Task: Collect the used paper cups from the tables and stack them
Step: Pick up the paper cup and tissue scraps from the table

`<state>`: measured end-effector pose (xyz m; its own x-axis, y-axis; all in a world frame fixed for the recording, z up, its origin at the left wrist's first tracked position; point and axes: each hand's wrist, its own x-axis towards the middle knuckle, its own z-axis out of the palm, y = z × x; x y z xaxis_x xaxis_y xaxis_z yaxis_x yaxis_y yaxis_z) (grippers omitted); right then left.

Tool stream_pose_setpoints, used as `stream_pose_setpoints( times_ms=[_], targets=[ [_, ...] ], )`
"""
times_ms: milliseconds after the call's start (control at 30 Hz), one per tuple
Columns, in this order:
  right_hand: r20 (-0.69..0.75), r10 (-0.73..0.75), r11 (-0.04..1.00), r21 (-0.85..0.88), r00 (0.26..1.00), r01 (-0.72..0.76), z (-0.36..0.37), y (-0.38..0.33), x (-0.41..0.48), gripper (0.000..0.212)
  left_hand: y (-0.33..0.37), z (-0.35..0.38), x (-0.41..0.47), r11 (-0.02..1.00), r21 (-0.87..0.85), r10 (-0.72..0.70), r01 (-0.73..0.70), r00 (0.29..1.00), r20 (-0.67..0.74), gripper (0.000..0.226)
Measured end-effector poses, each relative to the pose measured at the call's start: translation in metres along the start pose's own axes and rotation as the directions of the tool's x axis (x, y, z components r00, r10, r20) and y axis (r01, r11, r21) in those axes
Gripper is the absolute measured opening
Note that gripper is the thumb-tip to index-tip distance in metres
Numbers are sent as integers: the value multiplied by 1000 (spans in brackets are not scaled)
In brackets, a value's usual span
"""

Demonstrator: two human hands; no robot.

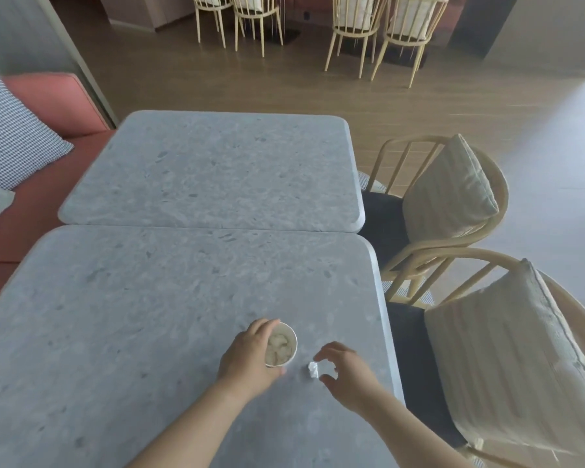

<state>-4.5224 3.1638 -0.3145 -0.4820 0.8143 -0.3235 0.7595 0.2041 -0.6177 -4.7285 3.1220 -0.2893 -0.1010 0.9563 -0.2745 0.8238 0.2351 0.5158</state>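
Presently: paper cup (281, 346) at 6 o'clock on the near table (115, 332), upright, mouth facing up, long axis vertical, pale lumps inside. Left hand (247, 359) has its fingers curled round the cup's side. Right hand (348, 376), at 4 o'clock of the cup, is spread and empty over a crumpled paper scrap (313, 369). Risks: a hard squeeze buckles the thin wall; a tilted lift spills the contents; a filled cup likely won't nest.

grey stone table (149, 332) – paper cup (282, 346), crumpled scrap (313, 369)
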Motion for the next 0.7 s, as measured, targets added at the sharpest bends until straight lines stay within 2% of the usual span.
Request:
stream_pose_setpoints(
  times_ms=[200, 333, 400, 500, 600, 700],
  targets=[
    [122, -144, 985, -81, 982, 154, 20, 17, 17, 29, 4, 10, -21, 997, -42, -69, 65, 994, -84, 84],
    [113, -91, 993, -66, 989, 99, 24, 17, 21, 20, 2, 14, -31, 995, -79, -61, 53, 993, -101, 84],
    [55, -49, 999, -13, 997, 50, 22, 12, 19, 21, 3, 12, -31, 995, -75, -65, 58, 995, -81, 84],
    [-124, -28, 988, 148, 992, 46, 8, -7, 11, 20, 8, 6, -27, 997, -52, -57, 55, 997, -44, 84],
    [-307, -68, 944, 289, 949, 162, -19, -35, -5, 20, 18, -3, -21, 999, -25, 33, -34, 999, -22, 82],
    [-388, -125, 930, 274, 913, 244, -45, -61, -30, 24, 30, -16, -18, 987, -22, 160, -161, 987, -26, 87]
  ],
)
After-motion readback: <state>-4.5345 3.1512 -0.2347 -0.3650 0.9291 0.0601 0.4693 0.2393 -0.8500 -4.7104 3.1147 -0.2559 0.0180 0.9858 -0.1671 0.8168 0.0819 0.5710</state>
